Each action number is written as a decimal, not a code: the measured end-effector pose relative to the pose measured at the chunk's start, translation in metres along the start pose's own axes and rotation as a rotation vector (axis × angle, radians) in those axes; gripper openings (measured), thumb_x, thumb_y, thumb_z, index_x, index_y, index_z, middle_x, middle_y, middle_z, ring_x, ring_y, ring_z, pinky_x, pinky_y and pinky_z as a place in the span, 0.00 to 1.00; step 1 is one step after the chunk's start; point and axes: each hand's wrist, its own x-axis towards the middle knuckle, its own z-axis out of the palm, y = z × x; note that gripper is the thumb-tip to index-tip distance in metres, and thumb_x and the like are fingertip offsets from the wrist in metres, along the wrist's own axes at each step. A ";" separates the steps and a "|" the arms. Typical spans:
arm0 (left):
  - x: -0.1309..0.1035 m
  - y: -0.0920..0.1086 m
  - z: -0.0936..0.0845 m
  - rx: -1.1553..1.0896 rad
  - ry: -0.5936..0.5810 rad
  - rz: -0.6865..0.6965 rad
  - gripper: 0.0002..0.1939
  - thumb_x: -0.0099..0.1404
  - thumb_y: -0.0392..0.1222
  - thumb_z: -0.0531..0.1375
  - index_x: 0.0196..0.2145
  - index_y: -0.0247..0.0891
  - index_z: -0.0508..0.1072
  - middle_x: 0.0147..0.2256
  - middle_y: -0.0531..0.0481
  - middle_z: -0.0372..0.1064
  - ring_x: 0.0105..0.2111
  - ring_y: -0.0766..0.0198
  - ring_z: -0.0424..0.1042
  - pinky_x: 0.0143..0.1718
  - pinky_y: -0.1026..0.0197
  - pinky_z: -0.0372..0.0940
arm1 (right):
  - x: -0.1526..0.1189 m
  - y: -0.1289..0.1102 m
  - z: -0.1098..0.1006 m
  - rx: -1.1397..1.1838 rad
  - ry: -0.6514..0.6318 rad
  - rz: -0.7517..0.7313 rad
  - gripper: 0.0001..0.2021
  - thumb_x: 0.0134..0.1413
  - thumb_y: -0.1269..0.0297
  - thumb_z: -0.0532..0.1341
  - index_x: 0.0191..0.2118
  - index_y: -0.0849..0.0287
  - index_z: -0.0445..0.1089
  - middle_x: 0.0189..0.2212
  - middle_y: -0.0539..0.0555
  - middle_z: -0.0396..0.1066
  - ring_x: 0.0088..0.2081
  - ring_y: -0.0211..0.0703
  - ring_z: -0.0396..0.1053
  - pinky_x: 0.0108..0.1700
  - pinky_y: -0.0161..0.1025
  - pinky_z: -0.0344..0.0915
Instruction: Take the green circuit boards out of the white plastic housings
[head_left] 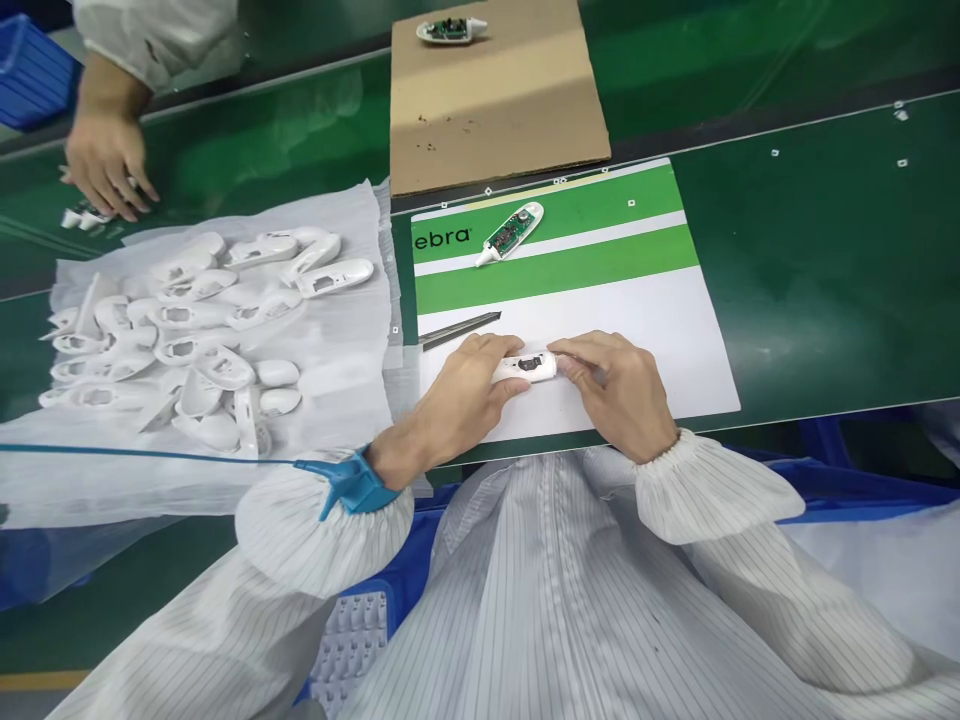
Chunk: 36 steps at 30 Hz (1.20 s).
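Note:
My left hand (472, 385) grips a small white plastic device housing (534, 367) between thumb and fingers, low over the white sheet. A dark opening shows on top of the housing. The fingers of my right hand (619, 385) are pinched at its right end; whether they also hold a small part is hidden. Beyond my left hand lies a pair of metal tweezers (460, 330). Farther up the sheet, an open white shell with a green circuit board (512, 233) lies with its narrow tip toward me.
Many white shells (201, 315) lie heaped on foam wrap (345, 390) at left. Cardboard (495, 110) behind carries another circuit-board shell (451, 31). Another person's hand (109, 165) touches small parts near a blue basket (34, 70). A blue wrist strap (356, 485) trails a cord leftward.

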 end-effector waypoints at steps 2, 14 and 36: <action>-0.002 -0.002 0.007 0.014 0.047 0.049 0.16 0.65 0.37 0.63 0.50 0.36 0.68 0.48 0.44 0.71 0.50 0.54 0.68 0.53 0.50 0.65 | -0.001 0.000 0.000 -0.034 -0.021 -0.006 0.10 0.65 0.63 0.57 0.44 0.53 0.77 0.40 0.50 0.77 0.41 0.43 0.71 0.45 0.42 0.65; 0.000 0.012 0.028 0.258 0.056 0.126 0.11 0.69 0.31 0.50 0.45 0.33 0.70 0.43 0.39 0.67 0.45 0.51 0.64 0.44 0.48 0.63 | 0.003 -0.018 0.008 -0.583 -0.120 -0.300 0.10 0.64 0.75 0.54 0.43 0.61 0.72 0.37 0.55 0.71 0.38 0.46 0.61 0.40 0.43 0.53; 0.045 -0.012 0.025 0.051 0.187 0.195 0.14 0.76 0.41 0.44 0.37 0.35 0.65 0.37 0.44 0.67 0.38 0.58 0.63 0.45 0.53 0.64 | -0.005 -0.010 0.015 -0.412 -0.055 -0.151 0.11 0.62 0.65 0.61 0.49 0.57 0.72 0.40 0.55 0.74 0.39 0.47 0.66 0.43 0.45 0.56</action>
